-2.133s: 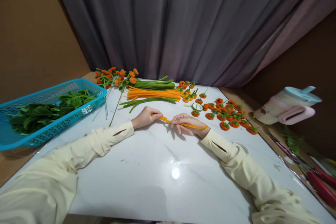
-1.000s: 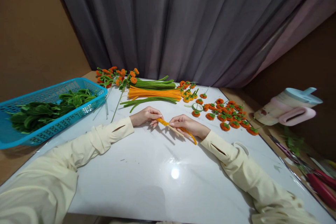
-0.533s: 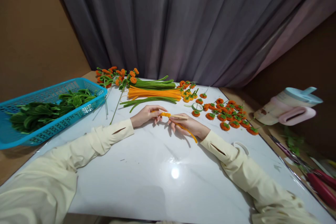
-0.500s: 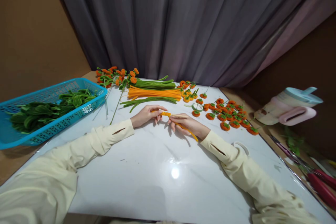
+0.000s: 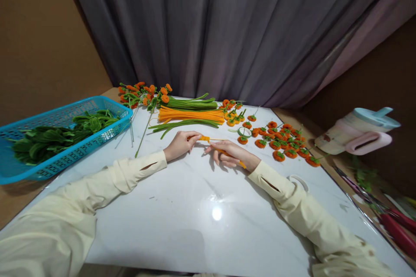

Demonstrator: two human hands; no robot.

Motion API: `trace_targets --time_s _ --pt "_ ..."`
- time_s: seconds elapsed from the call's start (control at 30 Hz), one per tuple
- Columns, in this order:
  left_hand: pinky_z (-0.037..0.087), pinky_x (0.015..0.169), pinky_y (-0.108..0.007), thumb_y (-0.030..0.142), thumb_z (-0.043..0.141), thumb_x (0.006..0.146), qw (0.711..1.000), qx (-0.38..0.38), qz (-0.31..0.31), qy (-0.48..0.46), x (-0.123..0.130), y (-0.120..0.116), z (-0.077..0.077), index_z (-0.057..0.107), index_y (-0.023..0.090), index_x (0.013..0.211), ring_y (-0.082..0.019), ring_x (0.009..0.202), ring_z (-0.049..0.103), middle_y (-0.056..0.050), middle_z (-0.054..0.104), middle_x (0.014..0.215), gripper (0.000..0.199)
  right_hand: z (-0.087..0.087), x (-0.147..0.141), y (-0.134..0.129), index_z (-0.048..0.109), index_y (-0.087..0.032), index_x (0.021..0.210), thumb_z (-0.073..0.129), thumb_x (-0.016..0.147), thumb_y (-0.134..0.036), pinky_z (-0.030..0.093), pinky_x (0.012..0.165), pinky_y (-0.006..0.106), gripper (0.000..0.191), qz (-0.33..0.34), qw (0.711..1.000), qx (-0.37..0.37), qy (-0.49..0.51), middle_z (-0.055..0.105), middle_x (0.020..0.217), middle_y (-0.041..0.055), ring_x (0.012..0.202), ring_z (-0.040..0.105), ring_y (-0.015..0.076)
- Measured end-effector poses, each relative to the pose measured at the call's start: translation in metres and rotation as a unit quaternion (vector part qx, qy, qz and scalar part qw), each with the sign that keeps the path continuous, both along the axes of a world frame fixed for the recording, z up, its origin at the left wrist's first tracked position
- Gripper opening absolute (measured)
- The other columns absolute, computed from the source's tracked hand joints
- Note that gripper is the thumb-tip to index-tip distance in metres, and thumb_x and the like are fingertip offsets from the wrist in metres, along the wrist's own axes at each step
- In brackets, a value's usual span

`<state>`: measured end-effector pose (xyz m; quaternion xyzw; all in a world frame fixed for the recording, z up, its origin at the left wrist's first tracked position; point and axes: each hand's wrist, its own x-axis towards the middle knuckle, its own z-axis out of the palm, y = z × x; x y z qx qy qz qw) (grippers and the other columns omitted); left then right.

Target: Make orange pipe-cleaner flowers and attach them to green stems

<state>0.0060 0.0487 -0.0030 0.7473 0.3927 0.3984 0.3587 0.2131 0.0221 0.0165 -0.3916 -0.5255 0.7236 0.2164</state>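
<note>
Near the middle of the table, my left hand (image 5: 182, 143) is closed in a pinch on a thin pale stick (image 5: 217, 140) with an orange pipe cleaner (image 5: 204, 138) wound round it. The coil shows just right of the left fingertips. My right hand (image 5: 231, 154) grips the loose length of that pipe cleaner, whose tail sticks out below the palm. The stick's right end runs over the right index finger. Beyond both hands lies a bundle of orange pipe cleaners (image 5: 191, 114), between green pipe cleaners (image 5: 191, 104).
Left stands a blue basket (image 5: 65, 158) with green fuzzy leaves. Orange fuzzy flowers (image 5: 279, 156) spread at right beside a roll of green tape (image 5: 244, 132). More flowers (image 5: 143, 93) lie back left. A lidded cup (image 5: 341, 134) and red-handled pliers (image 5: 398, 233) are far right.
The right hand has rolled slightly and its fingers have shifted on the pipe cleaner. The left pinch has turned a little, with its fingers curled in closer. Everything else stays in place.
</note>
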Motion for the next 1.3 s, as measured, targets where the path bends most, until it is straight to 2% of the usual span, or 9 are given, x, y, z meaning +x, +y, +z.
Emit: trace_targets --time_s 0.13,0.3,0.43,0.67,0.8,0.93,1.03,1.17,1.3 --pt "0.041 0.058 -0.019 0.024 0.051 0.082 0.992 0.109 0.026 0.06 -0.002 0.0 -0.001 0.071 0.012 0.079 -0.012 0.063 0.058 -0.006 0.07 0.076 0.023 0.0 -0.001 0.0 0.061 -0.004 0.095 0.041 0.092 -0.032 0.026 0.023 0.015 0.034 0.02 1.0 -0.009 -0.005 0.063 0.051 0.0039 0.02 0.024 0.0024" --pt "0.034 0.051 -0.019 0.022 0.051 0.082 0.986 0.146 0.007 0.086 -0.004 -0.001 -0.001 0.071 0.011 0.073 -0.009 0.05 0.048 -0.003 0.066 0.062 0.024 -0.001 0.001 0.003 0.063 -0.004 0.086 0.043 0.091 -0.032 0.027 0.024 0.014 0.035 0.036 0.999 -0.009 0.001 0.062 0.048 0.0045 0.019 0.025 0.0022" --pt "0.031 0.049 -0.019 0.023 0.052 0.081 0.986 0.141 -0.014 0.091 -0.005 -0.001 0.0 0.072 0.01 0.073 -0.007 0.046 0.04 -0.002 0.064 0.057 0.025 -0.003 0.004 0.003 0.063 -0.003 0.079 0.042 0.09 -0.028 0.026 0.023 0.013 0.034 0.052 0.998 -0.02 0.021 0.061 0.045 0.006 0.018 0.027 0.0028" --pt "0.034 0.051 -0.019 0.027 0.054 0.077 0.991 0.056 -0.07 0.095 -0.009 0.006 0.003 0.072 0.008 0.076 -0.009 0.052 0.048 -0.004 0.067 0.063 0.026 -0.008 0.012 0.008 0.063 -0.003 0.077 0.045 0.086 -0.027 0.024 0.02 0.014 0.032 0.08 0.992 -0.064 0.078 0.062 0.047 0.0063 0.018 0.027 0.0033" --pt "0.032 0.048 -0.019 0.03 0.057 0.073 0.989 -0.031 -0.132 0.063 -0.01 0.007 0.008 0.072 0.009 0.072 -0.009 0.052 0.047 -0.004 0.066 0.062 0.026 -0.009 0.015 0.009 0.063 -0.003 0.078 0.047 0.085 -0.026 0.021 0.019 0.014 0.028 0.092 0.99 -0.071 0.081 0.062 0.047 0.0047 0.018 0.025 0.0033" --pt "0.019 0.039 -0.02 0.032 0.061 0.069 0.974 -0.155 -0.164 0.026 -0.011 0.006 0.013 0.071 0.009 0.07 -0.005 0.039 0.029 0.003 0.045 0.039 0.025 -0.008 0.014 0.007 0.063 -0.004 0.077 0.05 0.084 -0.026 0.02 0.019 0.014 0.026 0.094 0.992 -0.052 0.07 0.059 0.043 0.002 0.018 0.026 0.0031" --pt "0.013 0.038 -0.021 0.032 0.062 0.069 0.955 -0.236 -0.18 -0.02 -0.013 0.008 0.013 0.07 0.008 0.071 -0.004 0.036 0.02 0.006 0.032 0.035 0.025 -0.005 0.012 0.003 0.062 -0.006 0.074 0.05 0.085 -0.026 0.02 0.021 0.013 0.026 0.094 0.993 -0.03 0.065 0.055 0.039 -0.0003 0.019 0.027 0.003" --pt "0.012 0.038 -0.02 0.031 0.065 0.066 0.935 -0.278 -0.205 -0.073 -0.015 0.012 0.008 0.07 0.008 0.07 -0.004 0.037 0.019 0.006 0.03 0.037 0.024 -0.002 0.01 0.0 0.06 -0.008 0.069 0.05 0.086 -0.026 0.018 0.023 0.011 0.027 0.097 0.994 -0.007 0.058 0.05 0.034 -0.0027 0.019 0.028 0.0025" --pt "0.013 0.038 -0.02 0.031 0.067 0.067 0.92 -0.305 -0.225 -0.101 -0.016 0.015 0.004 0.069 0.007 0.071 -0.003 0.037 0.021 0.005 0.034 0.039 0.024 -0.002 0.007 -0.001 0.058 -0.009 0.069 0.051 0.086 -0.029 0.021 0.023 0.011 0.027 0.094 0.994 0.003 0.048 0.054 0.039 -0.0016 0.02 0.031 0.0024"
